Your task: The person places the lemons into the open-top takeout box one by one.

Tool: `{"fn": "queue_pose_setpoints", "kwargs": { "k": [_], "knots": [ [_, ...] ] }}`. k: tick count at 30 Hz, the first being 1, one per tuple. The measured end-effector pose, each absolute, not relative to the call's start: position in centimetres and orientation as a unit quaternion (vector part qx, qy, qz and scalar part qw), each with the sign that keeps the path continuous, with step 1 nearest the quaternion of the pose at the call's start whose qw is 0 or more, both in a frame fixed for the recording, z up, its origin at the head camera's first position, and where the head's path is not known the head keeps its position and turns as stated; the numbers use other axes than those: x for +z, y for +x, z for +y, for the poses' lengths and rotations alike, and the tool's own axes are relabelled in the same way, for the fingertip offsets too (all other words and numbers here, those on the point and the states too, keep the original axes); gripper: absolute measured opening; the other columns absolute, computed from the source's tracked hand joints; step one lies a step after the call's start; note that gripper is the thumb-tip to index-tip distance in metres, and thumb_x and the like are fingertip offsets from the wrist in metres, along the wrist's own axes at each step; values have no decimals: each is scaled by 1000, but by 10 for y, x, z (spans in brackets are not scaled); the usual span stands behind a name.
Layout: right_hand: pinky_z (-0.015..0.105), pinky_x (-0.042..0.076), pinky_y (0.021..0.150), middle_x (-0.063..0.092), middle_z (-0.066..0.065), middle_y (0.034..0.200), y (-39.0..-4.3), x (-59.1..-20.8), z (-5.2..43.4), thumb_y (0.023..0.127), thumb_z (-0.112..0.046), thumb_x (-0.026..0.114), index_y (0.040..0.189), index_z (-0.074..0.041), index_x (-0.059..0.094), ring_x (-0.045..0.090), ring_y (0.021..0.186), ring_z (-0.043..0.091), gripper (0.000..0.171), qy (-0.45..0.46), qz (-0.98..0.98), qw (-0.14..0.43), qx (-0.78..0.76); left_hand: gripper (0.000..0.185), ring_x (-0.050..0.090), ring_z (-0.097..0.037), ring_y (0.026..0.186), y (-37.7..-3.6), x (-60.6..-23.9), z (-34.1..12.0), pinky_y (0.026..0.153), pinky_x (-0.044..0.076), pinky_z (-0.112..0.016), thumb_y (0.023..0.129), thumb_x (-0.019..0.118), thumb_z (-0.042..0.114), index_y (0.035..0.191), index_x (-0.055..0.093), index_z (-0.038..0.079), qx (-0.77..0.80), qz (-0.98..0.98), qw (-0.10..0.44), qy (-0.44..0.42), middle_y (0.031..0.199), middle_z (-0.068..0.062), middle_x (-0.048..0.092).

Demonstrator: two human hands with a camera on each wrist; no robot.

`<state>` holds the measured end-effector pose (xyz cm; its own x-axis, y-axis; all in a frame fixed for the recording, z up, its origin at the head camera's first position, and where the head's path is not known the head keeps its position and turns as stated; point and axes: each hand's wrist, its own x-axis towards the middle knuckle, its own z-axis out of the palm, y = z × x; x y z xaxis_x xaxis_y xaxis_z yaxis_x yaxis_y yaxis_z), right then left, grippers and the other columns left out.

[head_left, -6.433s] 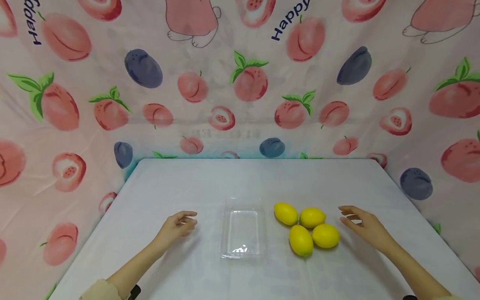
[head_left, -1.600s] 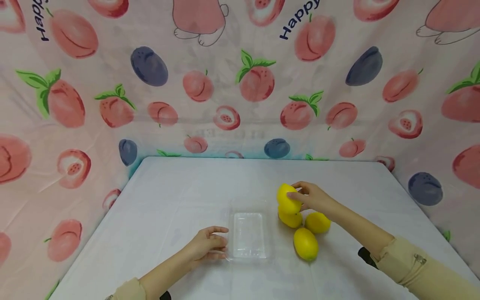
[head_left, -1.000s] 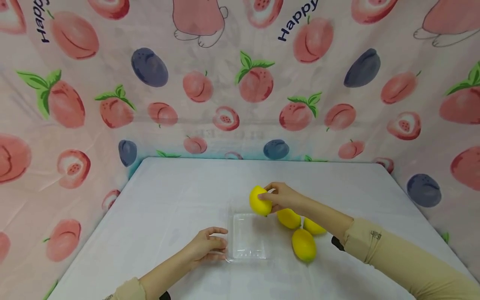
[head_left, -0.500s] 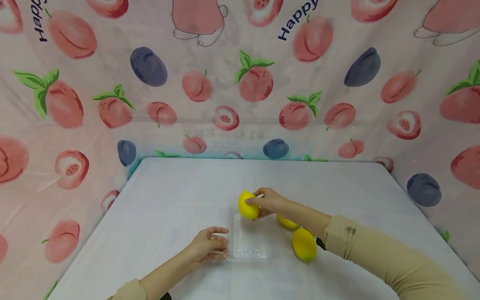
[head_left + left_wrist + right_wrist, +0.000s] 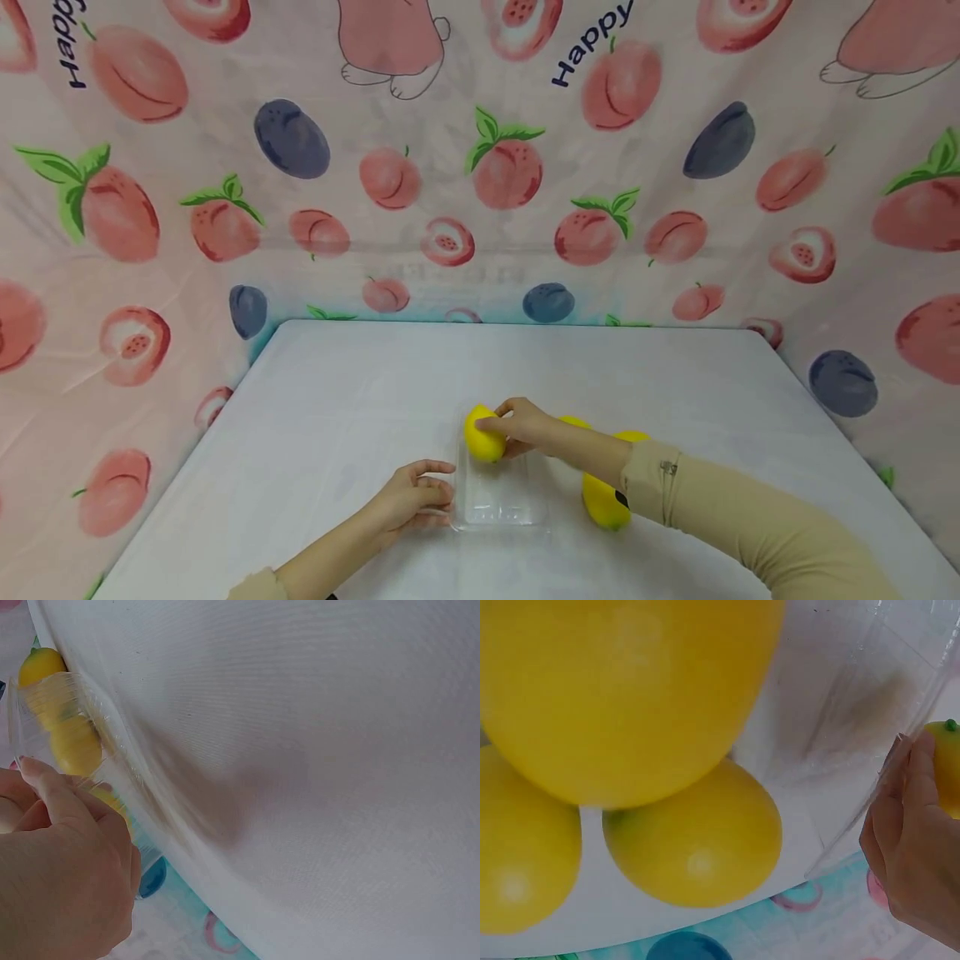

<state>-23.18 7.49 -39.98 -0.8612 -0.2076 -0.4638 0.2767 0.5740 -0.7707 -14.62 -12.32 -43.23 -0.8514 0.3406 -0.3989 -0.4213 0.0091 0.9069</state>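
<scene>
Although right hand (image 5: pixel 521 423) was above loose fruit moments ago, now over far-left part of clear plastic container (image 5: pixel 502 492), thumb and fingers gripping one yellow lemon (image 5: pixel 482 442). Held item farther left and lower in head view than half second before; contact with container floor not discernible. Left hand (image 5: pixel 412 500): fingers at container's left edge, place unchanged; whether rim is pinched, cannot tell. Three other lemons (image 5: pixel 606 507): on white table (image 5: pixel 330 383), right of container, partly behind right forearm. Judged meaning: first transfer well advanced, three pieces not yet moved.

the sleeves (image 5: pixel 750 512) are khaki, the right one creased with a metallic zip pull (image 5: pixel 668 468), and the wrist pieces (image 5: pixel 622 498) black.
</scene>
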Motion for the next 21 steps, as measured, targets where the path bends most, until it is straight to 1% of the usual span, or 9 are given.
{"fn": "queue_pose_setpoints", "kwargs": {
  "k": [7,13,16,21],
  "knots": [
    [32,60,71,57,14,98,-230,-407,71,88,-30,66,119,3,49,61,65,18,49,26,848,270,-455,46,61,-10,73,-145,-433,-122,68,59,-24,88,57,-2,130,39,-7,702,658,271,-31,85,0,60],
    [30,60,71,57,13,100,-229,-407,70,89,-30,64,122,2,49,60,69,18,48,23,853,273,-445,44,61,-10,72,-145,-432,-122,67,59,-24,88,58,-3,128,40,-6,702,660,264,-41,86,-3,60],
    [28,59,71,57,13,102,-229,-405,71,88,-29,65,125,0,48,59,70,18,49,21,856,283,-432,45,60,-10,71,-144,-432,-121,65,59,-24,87,60,-4,127,41,-6,704,659,262,-47,84,-3,60],
    [30,59,75,54,13,109,-227,-400,73,87,-23,67,133,-1,44,58,70,18,56,10,852,307,-424,46,60,-10,70,-145,-433,-120,63,59,-24,85,61,-5,126,41,-6,707,655,260,-50,80,0,59]
  ]
}}
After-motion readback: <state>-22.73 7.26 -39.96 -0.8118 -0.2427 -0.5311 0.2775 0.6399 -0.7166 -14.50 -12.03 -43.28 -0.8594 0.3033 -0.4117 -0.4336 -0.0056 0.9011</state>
